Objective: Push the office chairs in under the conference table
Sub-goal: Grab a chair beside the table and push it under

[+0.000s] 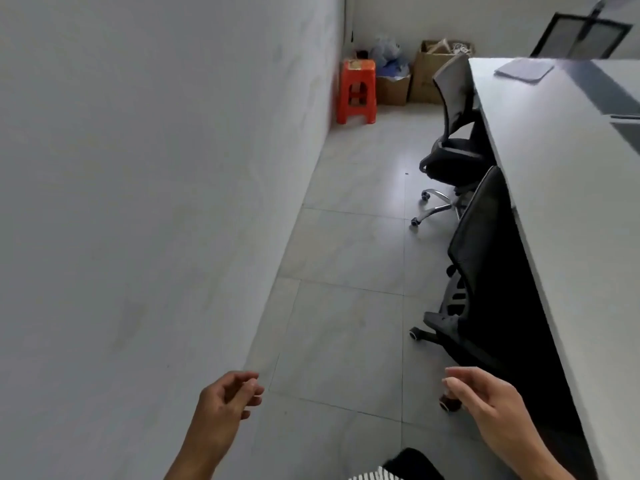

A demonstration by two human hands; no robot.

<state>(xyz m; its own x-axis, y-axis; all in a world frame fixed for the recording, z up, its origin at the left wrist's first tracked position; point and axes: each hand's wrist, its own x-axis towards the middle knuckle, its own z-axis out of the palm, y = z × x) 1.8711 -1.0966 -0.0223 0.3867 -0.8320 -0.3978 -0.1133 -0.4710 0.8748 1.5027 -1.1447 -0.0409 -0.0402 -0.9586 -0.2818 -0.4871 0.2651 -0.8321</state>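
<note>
A long white conference table (554, 188) runs along the right side. The near black mesh office chair (479, 244) has its backrest against the table edge and its seat under the top. Farther along, a second black office chair (453, 133) stands turned at an angle, its seat and chrome base partly out on the floor. A third chair back (581, 38) shows beyond the table's far end. My left hand (227, 400) hangs empty with fingers loosely curled, near the left wall. Also empty, my right hand (485, 400) has its fingers apart, just short of the near chair's base.
A grey wall (156, 202) lines the left of a narrow tiled aisle (346, 271). An orange plastic stool (356, 91), cardboard boxes (424, 72) and a bag fill the far corner. Papers (524, 71) lie on the table's far end.
</note>
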